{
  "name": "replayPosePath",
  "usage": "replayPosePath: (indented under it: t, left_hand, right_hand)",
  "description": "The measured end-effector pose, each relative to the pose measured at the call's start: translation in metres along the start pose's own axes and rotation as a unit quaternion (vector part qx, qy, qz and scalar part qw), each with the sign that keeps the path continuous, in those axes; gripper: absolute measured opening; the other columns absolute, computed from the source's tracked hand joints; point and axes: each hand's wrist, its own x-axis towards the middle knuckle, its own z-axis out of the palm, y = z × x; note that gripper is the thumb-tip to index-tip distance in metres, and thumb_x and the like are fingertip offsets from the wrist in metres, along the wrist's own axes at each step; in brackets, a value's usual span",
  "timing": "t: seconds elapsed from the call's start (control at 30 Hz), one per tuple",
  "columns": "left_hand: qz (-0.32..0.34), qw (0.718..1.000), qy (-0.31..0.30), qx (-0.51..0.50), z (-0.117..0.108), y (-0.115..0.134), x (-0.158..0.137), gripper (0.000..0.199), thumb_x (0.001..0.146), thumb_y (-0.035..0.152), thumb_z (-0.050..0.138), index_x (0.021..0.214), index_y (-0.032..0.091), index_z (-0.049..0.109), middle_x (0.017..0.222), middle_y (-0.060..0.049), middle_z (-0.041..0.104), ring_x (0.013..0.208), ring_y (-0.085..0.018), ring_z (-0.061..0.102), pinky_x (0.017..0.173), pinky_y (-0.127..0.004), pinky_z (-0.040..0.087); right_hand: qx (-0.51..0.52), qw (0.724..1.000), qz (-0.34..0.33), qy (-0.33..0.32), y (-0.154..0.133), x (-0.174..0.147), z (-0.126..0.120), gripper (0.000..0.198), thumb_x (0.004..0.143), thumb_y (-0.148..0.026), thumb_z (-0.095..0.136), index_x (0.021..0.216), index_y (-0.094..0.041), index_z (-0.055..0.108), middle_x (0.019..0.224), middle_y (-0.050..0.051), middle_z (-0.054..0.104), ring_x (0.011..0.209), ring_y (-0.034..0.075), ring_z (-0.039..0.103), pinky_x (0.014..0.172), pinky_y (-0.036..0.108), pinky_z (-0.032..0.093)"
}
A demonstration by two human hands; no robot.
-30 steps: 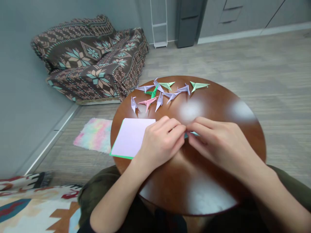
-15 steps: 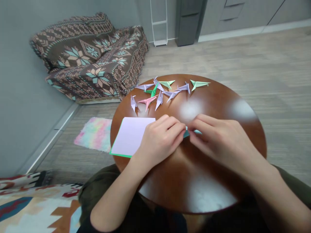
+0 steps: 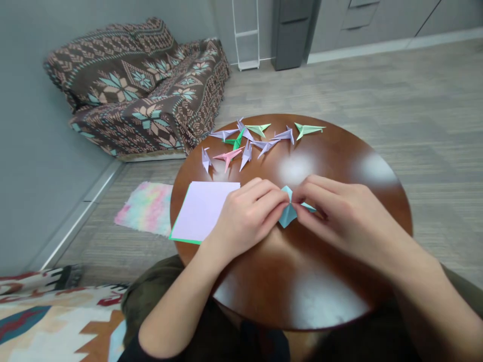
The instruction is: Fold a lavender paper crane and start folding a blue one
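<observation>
Left hand [image 3: 245, 213] & right hand [image 3: 341, 216] both pinch small light-blue folded paper piece [image 3: 287, 213], mid round brown wooden desk [image 3: 339, 166], fingertips meet so fold stays sharp. Pale purple paper stack [image 3: 199, 208] left, easy reach. Folded paper cranes [image 3: 249, 141] at far edge, out of way.

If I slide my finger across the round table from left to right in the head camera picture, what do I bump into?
Stack of square paper → left hand → small blue folded paper pinched between both hands → right hand, all on the brown table.
</observation>
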Motion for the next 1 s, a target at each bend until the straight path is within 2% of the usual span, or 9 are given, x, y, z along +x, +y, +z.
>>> replayPosePath:
  t: [0.33,0.57,0.77,0.87,1.0]
  left_hand:
    - [0.004,1.000,0.003,-0.004,0.0009,0.0002,-0.0002,0.010,0.101,0.016,0.059,0.099,0.016,0.069,0.092,-0.006,0.074,0.079,-0.016,0.061,0.074,-0.030,0.051]
    - [-0.014,1.000,0.013,-0.015,0.0025,-0.0012,-0.0004,0.010,0.101,0.015,0.059,0.098,0.016,0.069,0.093,-0.007,0.075,0.082,-0.016,0.063,0.077,-0.030,0.053]
    - [-0.043,0.996,0.054,-0.051,0.0017,0.0008,0.0002,0.008,0.098,0.012,0.063,0.095,0.016,0.069,0.091,-0.005,0.073,0.082,-0.014,0.066,0.074,-0.026,0.053]
    - [-0.081,0.989,0.075,-0.099,0.0005,0.0031,0.0011,0.008,0.097,0.011,0.065,0.093,0.017,0.069,0.090,-0.004,0.073,0.079,-0.012,0.066,0.067,-0.023,0.051]
    - [-0.125,0.977,0.101,-0.143,-0.0006,0.0057,0.0020,0.006,0.097,0.017,0.068,0.091,0.018,0.071,0.084,-0.002,0.072,0.072,-0.011,0.063,0.062,-0.023,0.048]
  right_hand:
    - [0.031,0.999,0.003,-0.003,-0.0024,0.0016,0.0012,0.015,0.100,-0.016,0.056,0.088,-0.017,0.064,0.080,0.003,0.061,0.061,0.015,0.056,0.058,0.031,0.039]
    - [0.014,1.000,0.005,0.002,0.0007,0.0007,0.0010,0.015,0.102,-0.019,0.058,0.089,-0.017,0.063,0.083,0.003,0.063,0.060,0.014,0.054,0.057,0.031,0.036]
    - [-0.033,0.997,-0.055,0.039,0.0064,0.0040,-0.0037,0.011,0.100,-0.020,0.060,0.090,-0.017,0.065,0.080,0.005,0.066,0.073,0.022,0.057,0.068,0.036,0.038]
    - [0.005,0.998,-0.044,0.050,0.0068,0.0047,-0.0055,0.009,0.099,-0.020,0.062,0.091,-0.020,0.064,0.081,0.004,0.069,0.075,0.022,0.059,0.070,0.037,0.039]
    - [0.119,0.990,0.011,0.079,0.0001,0.0046,-0.0050,0.009,0.096,-0.017,0.067,0.089,-0.023,0.065,0.079,0.001,0.072,0.073,0.019,0.064,0.071,0.035,0.045]
